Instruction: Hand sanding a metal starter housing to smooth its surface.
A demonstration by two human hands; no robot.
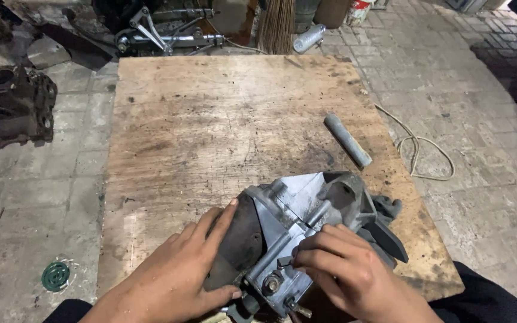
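Dull grey cast metal, greasy in patches, on the engine housing (306, 233). Beneath it, rough stained wooden board (222, 125); beyond it, matt grey metal cylinder (347, 140).

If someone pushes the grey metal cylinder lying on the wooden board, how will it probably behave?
The grey metal cylinder lies on its side on the flat wooden board, apart from other things, so it would probably roll if pushed across its length. It looks like solid metal, so likely stiff and rather heavy for its size. Its dull surface suggests little slipperiness.

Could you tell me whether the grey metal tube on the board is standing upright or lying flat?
Lying flat: the grey metal tube rests lengthwise on the wooden board, apart from both hands.
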